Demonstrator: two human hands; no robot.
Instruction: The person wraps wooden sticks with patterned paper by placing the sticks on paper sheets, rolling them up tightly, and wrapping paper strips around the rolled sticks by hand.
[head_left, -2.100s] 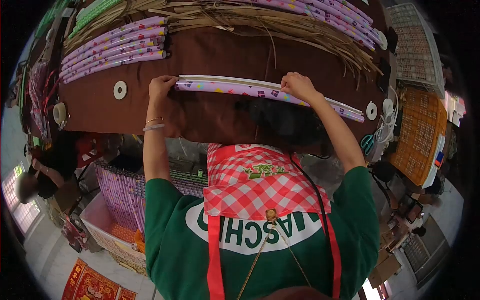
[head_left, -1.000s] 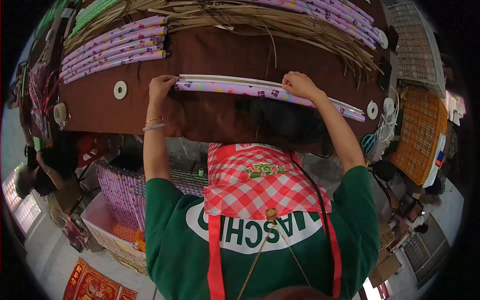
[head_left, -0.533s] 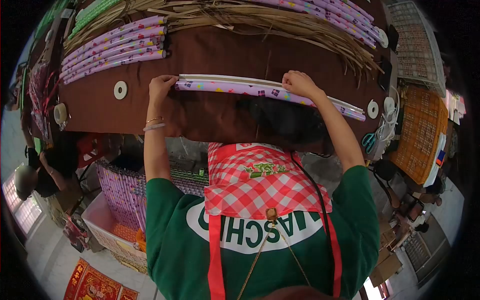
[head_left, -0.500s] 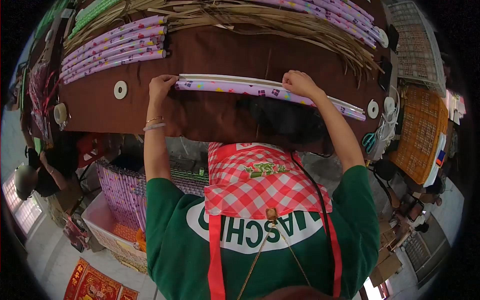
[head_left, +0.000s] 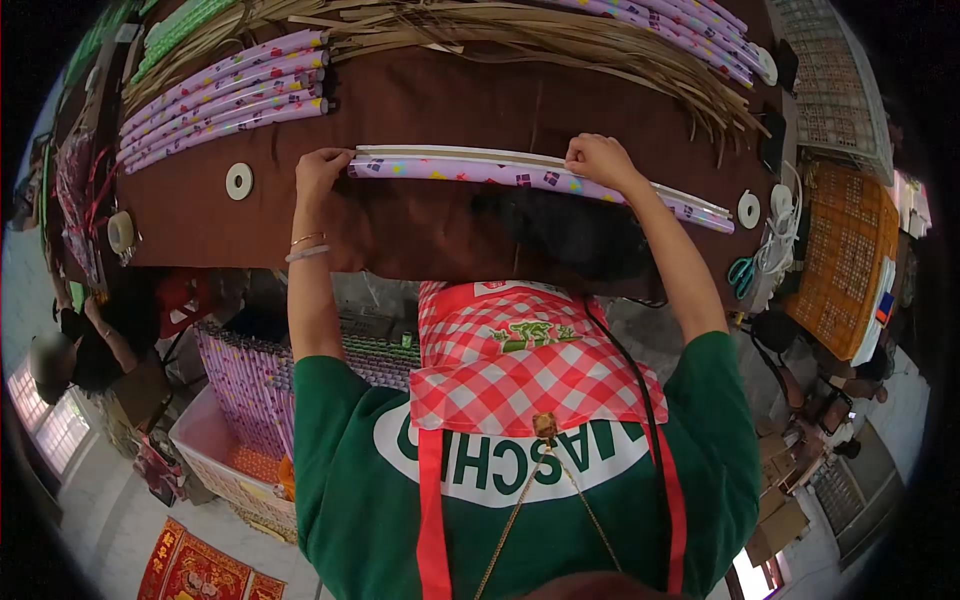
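A lilac wrapping paper roll (head_left: pixel 450 172) with a coloured print lies crosswise on the brown-covered table. Along its far edge run a white strip (head_left: pixel 470 153) and a thin tan line. My left hand (head_left: pixel 322 170) pinches the left end of the roll, fingers closed. Further right, my right hand (head_left: pixel 597 160) is closed over the roll's far edge, with the fingertips at the strip. What exactly lies between those fingertips is hidden. Past my right forearm, the roll's right end reaches toward a white tape reel (head_left: pixel 748 210).
Finished-looking lilac rolls (head_left: pixel 225 95) lie at the back left, with long tan strips (head_left: pixel 560 45) behind. Another white reel (head_left: pixel 239 181) and a tape roll (head_left: pixel 120 230) are on the left. Teal scissors (head_left: pixel 740 277) lie at the right edge. A bin (head_left: pixel 230 465) of upright rolls stands below.
Both hands keep their places on the roll. Only a slight shift of the whole view shows.
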